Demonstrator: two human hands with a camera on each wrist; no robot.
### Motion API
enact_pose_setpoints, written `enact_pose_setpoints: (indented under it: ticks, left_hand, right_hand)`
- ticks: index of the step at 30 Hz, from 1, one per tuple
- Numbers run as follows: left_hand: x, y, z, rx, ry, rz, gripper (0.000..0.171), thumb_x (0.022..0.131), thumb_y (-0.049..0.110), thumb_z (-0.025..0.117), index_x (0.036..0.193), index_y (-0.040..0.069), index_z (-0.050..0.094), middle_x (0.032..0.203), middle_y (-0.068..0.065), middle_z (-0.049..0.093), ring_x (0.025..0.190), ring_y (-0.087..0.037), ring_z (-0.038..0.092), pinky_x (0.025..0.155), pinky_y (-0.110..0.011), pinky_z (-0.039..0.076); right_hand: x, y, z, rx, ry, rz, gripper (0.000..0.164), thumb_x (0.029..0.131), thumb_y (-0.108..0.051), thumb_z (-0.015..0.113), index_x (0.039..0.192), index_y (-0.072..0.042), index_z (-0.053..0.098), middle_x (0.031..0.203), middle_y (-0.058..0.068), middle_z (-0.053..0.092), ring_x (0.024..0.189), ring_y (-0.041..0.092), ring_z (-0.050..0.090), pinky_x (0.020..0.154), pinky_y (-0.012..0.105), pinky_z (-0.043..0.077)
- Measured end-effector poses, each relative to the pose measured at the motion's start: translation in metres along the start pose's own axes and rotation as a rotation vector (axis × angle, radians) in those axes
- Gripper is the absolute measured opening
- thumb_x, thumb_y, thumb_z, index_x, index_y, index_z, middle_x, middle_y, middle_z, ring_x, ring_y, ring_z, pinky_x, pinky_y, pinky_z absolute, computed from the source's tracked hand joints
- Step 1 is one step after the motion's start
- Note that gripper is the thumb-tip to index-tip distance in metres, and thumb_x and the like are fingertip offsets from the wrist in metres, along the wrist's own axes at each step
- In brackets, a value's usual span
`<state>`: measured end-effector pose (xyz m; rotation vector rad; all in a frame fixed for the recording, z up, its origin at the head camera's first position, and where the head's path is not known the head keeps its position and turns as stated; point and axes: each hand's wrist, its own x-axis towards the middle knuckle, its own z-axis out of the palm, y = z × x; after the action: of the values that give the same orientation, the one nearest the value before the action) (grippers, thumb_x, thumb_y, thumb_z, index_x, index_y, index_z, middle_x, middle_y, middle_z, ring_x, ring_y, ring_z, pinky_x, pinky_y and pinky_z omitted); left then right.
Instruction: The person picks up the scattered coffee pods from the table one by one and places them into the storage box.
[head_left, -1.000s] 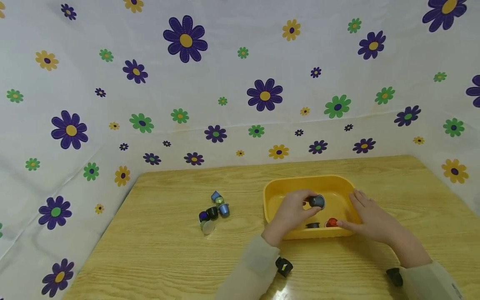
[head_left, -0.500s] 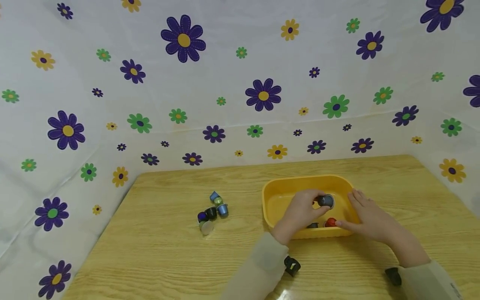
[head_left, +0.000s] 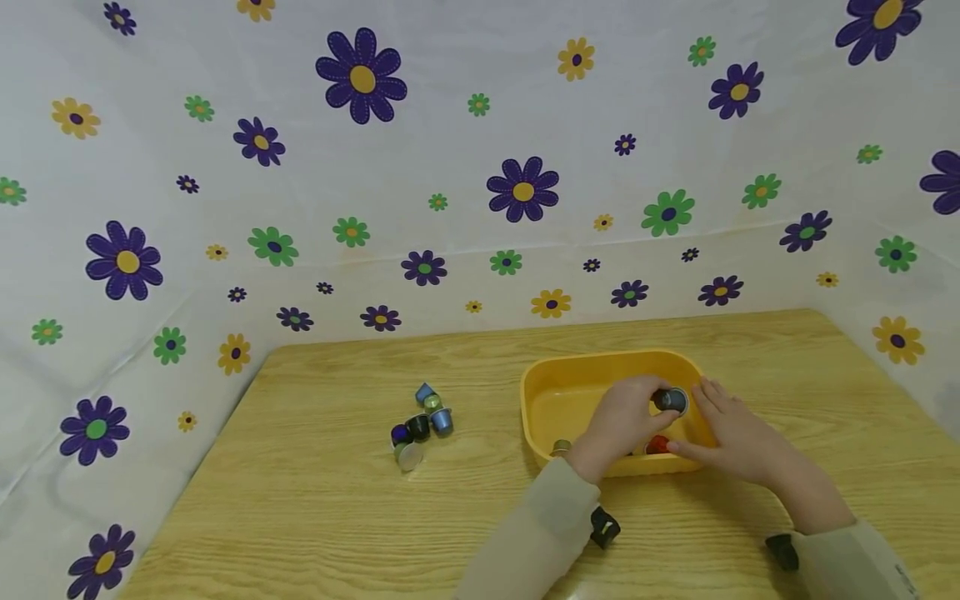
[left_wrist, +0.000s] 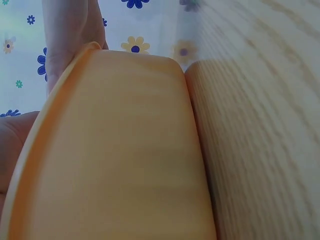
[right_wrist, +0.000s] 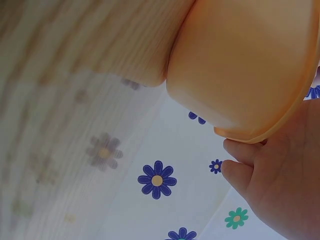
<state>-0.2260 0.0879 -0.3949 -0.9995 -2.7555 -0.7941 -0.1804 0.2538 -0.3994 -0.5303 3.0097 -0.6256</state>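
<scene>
My left hand [head_left: 622, 421] pinches a dark blue-grey coffee capsule [head_left: 675, 401] above the inside of a yellow plastic tray [head_left: 536, 425], near its right end. My right hand [head_left: 742, 437] grips the tray's right end, its fingers over the outside of the rim and its thumb inside. Close by that thumb lies a red capsule [head_left: 657, 445]. An olive-gold capsule [head_left: 561, 447] shows in the tray's front left corner, partly behind the left wrist. In the right wrist view, fingertips [right_wrist: 237, 172] sit just under the tray's rim.
On the wooden table [head_left: 337, 517] left of the tray lies a loose group of several capsules, among them a black one [head_left: 417, 427], a blue one [head_left: 442, 422] and a green one [head_left: 432, 403]. Flower-printed cloth [head_left: 450, 150] walls in the table's back and sides.
My left hand has moved right with the dark capsule, toward the right hand. The olive-gold capsule has come into sight behind it. The right hand has stayed at the tray's rim.
</scene>
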Motion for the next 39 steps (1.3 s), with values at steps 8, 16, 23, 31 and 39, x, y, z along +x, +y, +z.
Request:
enact_pose_setpoints:
  ticks: [8, 16, 23, 31, 39]
  left_hand:
    - [0.007, 0.007, 0.002, 0.012, -0.007, -0.016, 0.03, 0.081, 0.031, 0.064, 0.104, 0.012, 0.062, 0.095, 0.008, 0.062, 0.081, 0.0, 0.055, 0.072, -0.009, 0.042]
    - [0.012, 0.01, 0.002, 0.072, -0.034, -0.026, 0.027, 0.081, 0.032, 0.064, 0.1, 0.014, 0.063, 0.092, 0.009, 0.062, 0.08, 0.0, 0.055, 0.071, -0.01, 0.043]
    - [0.015, 0.008, 0.006, 0.091, -0.042, -0.039, 0.025, 0.08, 0.031, 0.065, 0.098, 0.014, 0.063, 0.09, 0.008, 0.062, 0.076, 0.0, 0.055, 0.07, -0.01, 0.043]
    - [0.016, 0.008, 0.009, 0.096, -0.058, -0.069, 0.023, 0.08, 0.029, 0.066, 0.097, 0.014, 0.063, 0.088, 0.009, 0.061, 0.07, 0.001, 0.052, 0.066, -0.01, 0.043]
    - [0.016, 0.008, 0.011, 0.118, -0.067, -0.088, 0.019, 0.079, 0.028, 0.067, 0.093, 0.015, 0.062, 0.082, 0.01, 0.06, 0.063, 0.001, 0.048, 0.06, -0.011, 0.042]
  right_hand:
    - [0.0, 0.0, 0.0, 0.005, -0.005, 0.0, 0.093, 0.08, -0.053, 0.055, 0.132, 0.016, 0.021, 0.136, 0.036, 0.012, 0.123, 0.048, 0.014, 0.096, 0.059, 0.016]
    - [0.0, 0.001, 0.0, 0.011, 0.0, -0.001, 0.092, 0.08, -0.053, 0.055, 0.133, 0.015, 0.021, 0.137, 0.036, 0.012, 0.124, 0.048, 0.014, 0.097, 0.058, 0.015]
    - [0.0, 0.0, 0.0, 0.007, 0.006, -0.007, 0.091, 0.08, -0.052, 0.055, 0.132, 0.015, 0.023, 0.136, 0.036, 0.012, 0.123, 0.049, 0.014, 0.096, 0.059, 0.015]
    - [0.0, 0.0, 0.0, 0.007, 0.002, -0.004, 0.092, 0.08, -0.052, 0.054, 0.131, 0.017, 0.022, 0.136, 0.036, 0.013, 0.125, 0.047, 0.012, 0.097, 0.059, 0.014]
    - [-0.001, 0.002, 0.0, -0.004, -0.005, 0.002, 0.093, 0.08, -0.053, 0.054, 0.13, 0.018, 0.021, 0.136, 0.036, 0.013, 0.125, 0.047, 0.012, 0.097, 0.058, 0.015]
